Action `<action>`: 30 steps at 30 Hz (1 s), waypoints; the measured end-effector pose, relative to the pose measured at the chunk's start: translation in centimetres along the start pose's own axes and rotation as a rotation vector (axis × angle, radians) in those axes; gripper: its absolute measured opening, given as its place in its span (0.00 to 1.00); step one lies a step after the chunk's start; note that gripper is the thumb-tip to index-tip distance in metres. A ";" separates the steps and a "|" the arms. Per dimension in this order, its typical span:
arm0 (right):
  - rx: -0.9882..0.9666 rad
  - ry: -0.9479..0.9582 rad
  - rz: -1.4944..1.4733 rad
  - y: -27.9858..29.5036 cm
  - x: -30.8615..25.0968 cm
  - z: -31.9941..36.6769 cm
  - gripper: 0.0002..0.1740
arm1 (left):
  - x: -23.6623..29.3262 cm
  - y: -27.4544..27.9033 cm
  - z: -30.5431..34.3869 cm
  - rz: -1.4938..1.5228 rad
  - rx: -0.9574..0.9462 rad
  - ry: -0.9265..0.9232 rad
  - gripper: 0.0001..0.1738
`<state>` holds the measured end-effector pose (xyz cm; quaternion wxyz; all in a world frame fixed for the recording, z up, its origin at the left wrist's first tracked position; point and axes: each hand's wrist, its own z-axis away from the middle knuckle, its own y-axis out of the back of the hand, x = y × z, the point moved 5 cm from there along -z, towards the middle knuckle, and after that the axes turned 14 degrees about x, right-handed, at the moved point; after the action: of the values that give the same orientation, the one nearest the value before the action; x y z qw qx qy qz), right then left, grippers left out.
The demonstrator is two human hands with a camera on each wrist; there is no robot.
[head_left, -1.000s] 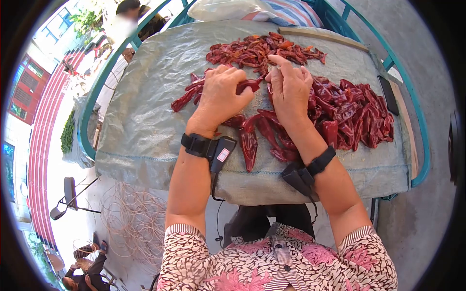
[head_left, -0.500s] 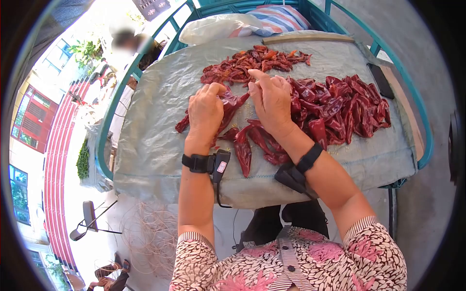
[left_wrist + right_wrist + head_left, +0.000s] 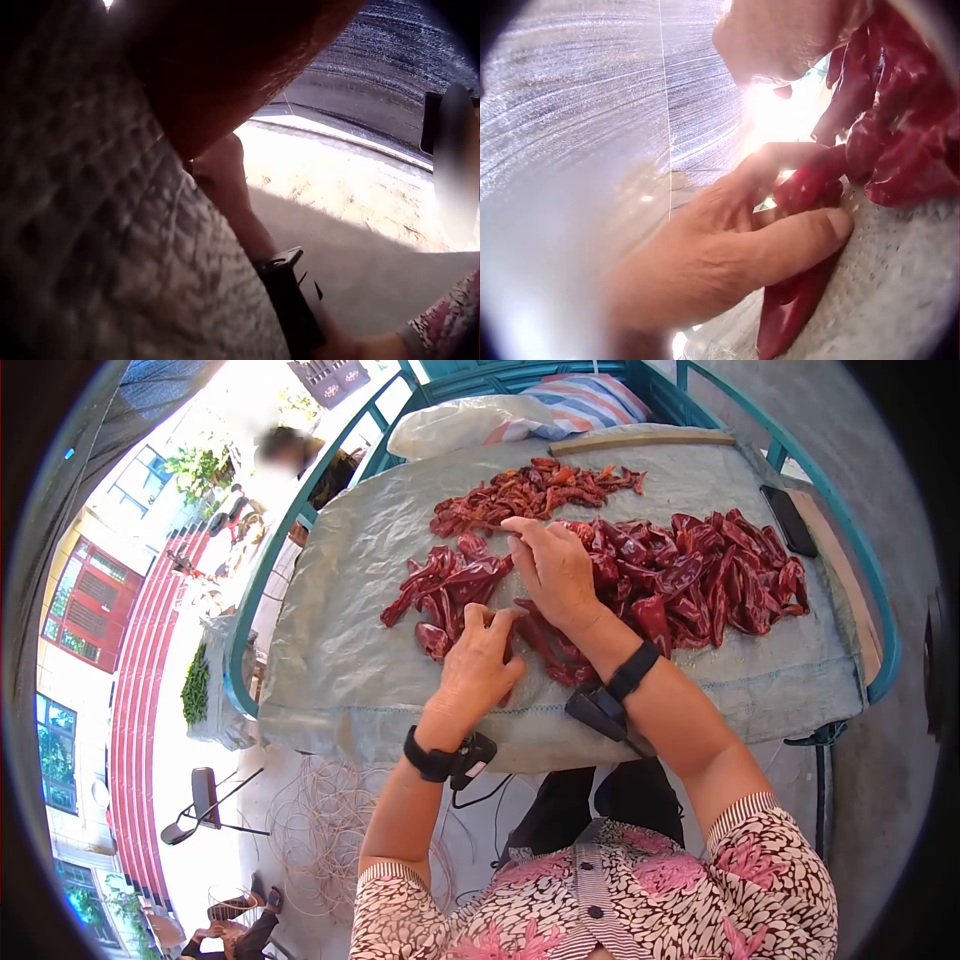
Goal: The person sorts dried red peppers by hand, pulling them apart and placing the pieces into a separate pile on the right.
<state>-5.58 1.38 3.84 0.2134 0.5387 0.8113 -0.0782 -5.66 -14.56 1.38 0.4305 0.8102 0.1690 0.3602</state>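
Observation:
The left hand is low at the near side of the peppers, fingers bent over a dark red pepper. In the right wrist view the left hand has its thumb and fingers round a glossy red pepper. Above and to the right of it, the right hand hovers over the middle, index finger extended and thumb apart, with nothing visible between them. A small pile of red peppers lies left of the right hand. The left wrist view is dark and mostly blocked; its pepper is not clear there.
A large pile of glossy peppers lies right, smaller, more shrivelled ones at the back. They rest on a grey-green sheet inside a teal rail. A phone and wooden strip lie along the edges.
The left hand has left the small pile on the left, where a pepper now lies, and moved toward the body to another pepper. The right hand stays near the middle.

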 end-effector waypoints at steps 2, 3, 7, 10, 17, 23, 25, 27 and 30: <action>-0.016 -0.006 -0.007 0.0 0.1 0.1 0.12 | -1.2 -1.4 0.4 0.122 0.162 0.012 0.34; -0.021 -0.018 -0.018 -0.1 0.1 0.2 0.11 | -1.6 -1.6 0.4 0.188 0.194 0.059 0.34; -0.018 -0.030 -0.061 -0.1 0.0 0.1 0.12 | -2.5 -1.1 0.7 0.232 0.553 0.049 0.33; -0.043 -0.034 -0.099 -0.1 -0.5 0.2 0.13 | -2.0 -0.9 0.8 0.322 0.558 0.078 0.30; -0.126 -0.189 -0.269 -0.4 0.0 -0.4 0.15 | -1.9 -0.6 0.7 0.369 0.679 -0.043 0.25; -0.239 -0.313 -0.234 0.1 -0.9 -2.8 0.17 | -0.8 0.1 1.2 -0.117 0.806 -0.089 0.25; -0.367 -0.205 -0.093 0.3 -1.0 -3.0 0.18 | -1.0 -0.1 1.0 -0.117 0.824 -0.104 0.26; -0.484 -0.172 -0.025 0.8 -1.2 -2.7 0.15 | -1.1 0.0 1.1 -0.098 0.845 -0.107 0.24; -0.684 -0.072 0.174 2.1 -2.2 -2.3 0.13 | -1.4 0.1 1.1 -0.075 0.871 -0.054 0.21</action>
<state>-3.57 1.21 7.06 0.4160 0.4999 0.7336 0.1974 -5.85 -16.09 0.47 0.0659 0.9185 0.3232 0.2181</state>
